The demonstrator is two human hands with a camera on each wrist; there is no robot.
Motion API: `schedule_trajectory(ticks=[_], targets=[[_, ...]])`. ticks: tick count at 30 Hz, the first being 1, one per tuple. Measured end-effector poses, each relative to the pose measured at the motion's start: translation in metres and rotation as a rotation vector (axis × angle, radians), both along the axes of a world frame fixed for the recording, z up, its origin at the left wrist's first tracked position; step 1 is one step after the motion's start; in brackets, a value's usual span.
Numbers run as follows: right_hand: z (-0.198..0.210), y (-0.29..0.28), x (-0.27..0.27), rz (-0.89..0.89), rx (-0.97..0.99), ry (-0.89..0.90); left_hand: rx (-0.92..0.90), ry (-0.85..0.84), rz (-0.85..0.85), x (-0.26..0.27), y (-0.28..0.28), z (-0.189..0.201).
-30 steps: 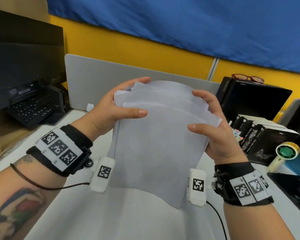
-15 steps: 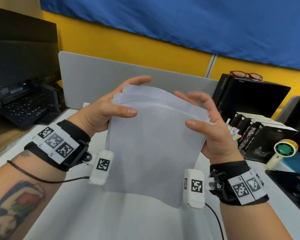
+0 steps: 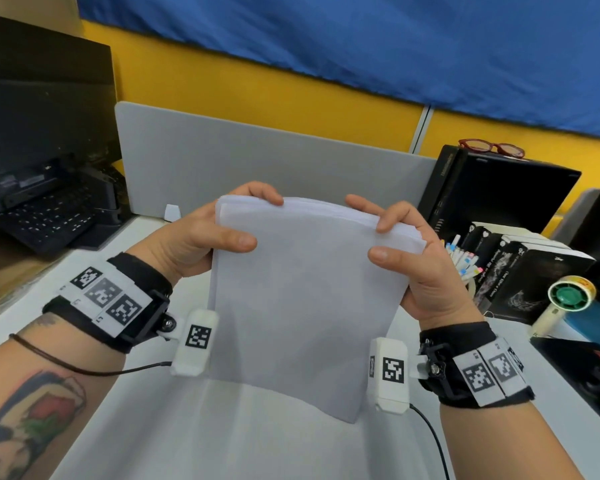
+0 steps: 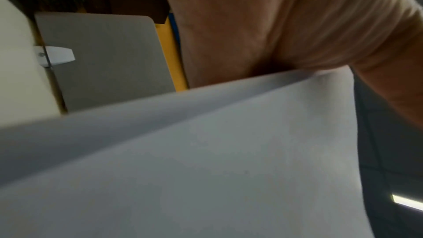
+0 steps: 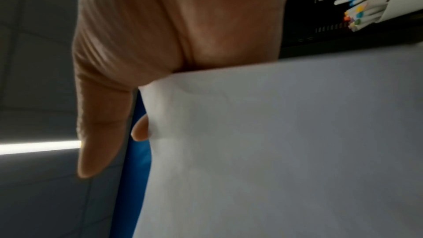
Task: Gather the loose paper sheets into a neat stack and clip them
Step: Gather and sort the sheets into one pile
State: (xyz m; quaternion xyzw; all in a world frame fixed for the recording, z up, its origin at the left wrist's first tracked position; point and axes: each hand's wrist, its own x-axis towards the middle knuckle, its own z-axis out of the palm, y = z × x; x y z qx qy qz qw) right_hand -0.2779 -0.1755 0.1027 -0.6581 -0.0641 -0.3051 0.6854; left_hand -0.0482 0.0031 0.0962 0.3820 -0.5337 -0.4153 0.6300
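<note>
Sheets, fanned and staggered along their top edges a second ago, now sit nearly flush in the head view: the far edge reads as one thin band, with only slight offsets showing at the right corner. They are held upright above the desk, between the two hands. Left hand grips the left edge, thumb across the front sheet and fingers curled over the top from behind. Right hand pinches the right edge the same way, thumb in front and fingertips hooked over the top; half a second back those fingers were spread wider. That closing-in suggests the squaring step is almost finished, and clipping likely comes next, though no clip shows anywhere.

Left wrist view: blurred paper fills the lower frame, its edge running into the palm; the fingers are hidden here, so grip cannot be judged from this view.

Right wrist view: the sheets' edge tucks under the palm, thumb lying along one face and a fingertip peeking behind, which fits a pinch.
</note>
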Motion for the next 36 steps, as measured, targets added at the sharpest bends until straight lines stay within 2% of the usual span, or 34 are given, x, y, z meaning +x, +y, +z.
schedule_trajectory(ticks=[4,7,13,22,36], targets=[[0.0,-0.002,0.0,-0.02,0.003,0.001,-0.021,0.01,0.031,0.002,0.001,-0.003],[-0.003,-0.002,0.001,0.02,0.026,-0.006,-0.027,0.049,-0.016,0.001,0.002,-0.004],[-0.005,-0.003,0.001,0.066,0.051,0.003,-0.03,0.044,0.011,0.003,0.001,-0.009],[-0.007,0.001,0.001,0.015,0.041,0.029,-0.037,0.072,-0.026,0.001,0.003,-0.014],[-0.009,0.004,-0.002,0.016,0.031,0.023,-0.045,0.069,0.128,-0.001,0.008,-0.015]])
